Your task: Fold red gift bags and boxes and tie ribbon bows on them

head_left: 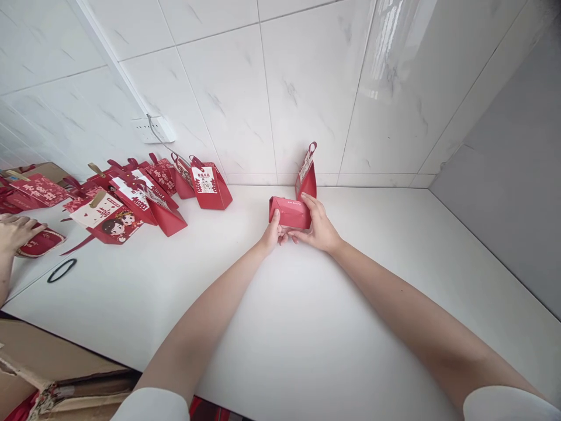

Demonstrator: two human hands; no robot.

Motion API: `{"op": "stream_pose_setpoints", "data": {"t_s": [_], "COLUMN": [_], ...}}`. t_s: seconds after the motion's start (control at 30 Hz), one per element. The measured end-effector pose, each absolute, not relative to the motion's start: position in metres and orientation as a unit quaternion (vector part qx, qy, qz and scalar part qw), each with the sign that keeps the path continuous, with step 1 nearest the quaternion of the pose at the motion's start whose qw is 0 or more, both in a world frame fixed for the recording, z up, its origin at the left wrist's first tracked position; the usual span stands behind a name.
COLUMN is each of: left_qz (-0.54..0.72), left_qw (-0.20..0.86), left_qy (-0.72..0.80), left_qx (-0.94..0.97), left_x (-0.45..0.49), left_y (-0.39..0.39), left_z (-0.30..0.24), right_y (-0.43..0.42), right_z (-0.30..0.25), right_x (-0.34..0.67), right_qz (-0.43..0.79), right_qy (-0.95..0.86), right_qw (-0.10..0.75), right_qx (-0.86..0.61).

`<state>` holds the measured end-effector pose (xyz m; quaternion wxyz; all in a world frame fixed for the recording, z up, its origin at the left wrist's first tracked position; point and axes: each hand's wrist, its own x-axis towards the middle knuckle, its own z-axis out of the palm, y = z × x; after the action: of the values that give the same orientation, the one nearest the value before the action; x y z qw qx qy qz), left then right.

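**Head view.** A small red rectangular paper box [290, 212] was held low over a white tabletop [284, 339], close to the white marble-tiled wall [307, 76], between the person's two hands. Whether the box touched the tabletop could not be told.

- **Left hand** [272, 235]: it gripped the box's left end. The thumb was pressed on the near face and the other fingers were curled beneath, mostly hidden.
- **Right hand** [321, 229]: it closed on the box's right end. Its fingers [312, 203] lay pressed together along the top edge, with the thumb at the lower near edge.
- **Just behind the box:** an upright red paper gift bag with a loop handle and a white label [305, 175] stood at the foot of the wall, just beside the right hand's fingertips.
- **Well apart, to the left:** a cluster of red printed gift bags [144, 196] lay tilted and overlapping on the tabletop, below a white wall socket [154, 130].
- **Far left edge:** another person's hand [15, 231] rested with fingers spread on a flat red pouch [41, 242].
- **Near that hand:** a thin black ring [61, 270] lay flat on the tabletop.
- **Lower left corner:** a torn brown cardboard carton [48, 374] sat below the table edge.
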<state>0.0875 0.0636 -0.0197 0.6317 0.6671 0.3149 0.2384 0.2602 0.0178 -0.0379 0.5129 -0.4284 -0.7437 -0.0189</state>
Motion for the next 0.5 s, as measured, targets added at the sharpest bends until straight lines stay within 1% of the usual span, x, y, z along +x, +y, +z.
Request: {"op": "stream_pose_setpoints", "data": {"t_s": [0.27, 0.5], "left_qz": [0.231, 0.223], "left_qw": [0.634, 0.632], "left_qy": [0.319, 0.325], "left_qx": [0.666, 0.667], "left_x": [0.0865, 0.0862], "left_y": [0.0731, 0.0735], "left_z": [-0.0267, -0.0264], "right_y": [0.0189, 0.017], "right_z": [-0.0423, -0.0382], "right_x": [0.261, 0.2625], "right_qz": [-0.001, -0.039], "right_qy": [-0.733, -0.736], "right_qw": [0.5, 0.49], "right_qx": [-0.461, -0.465]}}
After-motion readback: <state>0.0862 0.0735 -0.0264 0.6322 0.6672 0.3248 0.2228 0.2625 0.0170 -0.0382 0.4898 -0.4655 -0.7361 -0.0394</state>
